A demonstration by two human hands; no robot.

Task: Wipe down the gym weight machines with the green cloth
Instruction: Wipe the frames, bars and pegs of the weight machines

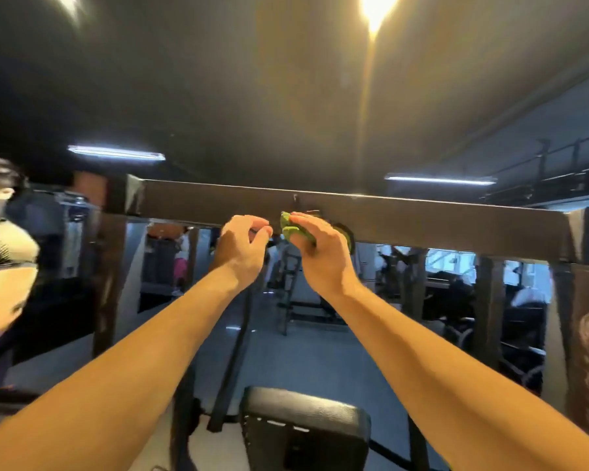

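Both my arms reach up toward the dark top crossbeam (pixel 422 214) of a weight machine. My right hand (pixel 320 253) grips a bunched green cloth (pixel 291 227) just under the beam's middle, next to a pulley partly hidden behind the hand. My left hand (pixel 244 248) is raised beside it with fingers curled toward the thumb; whether it pinches a cable or anything else is not visible. A small gap separates the two hands.
The machine's black padded seat (pixel 303 430) is below me, with dark uprights (pixel 108 283) left and right (pixel 490 311). A person (pixel 0 253) stands close at the left edge. Other gym equipment (pixel 293 294) stands beyond on the grey floor.
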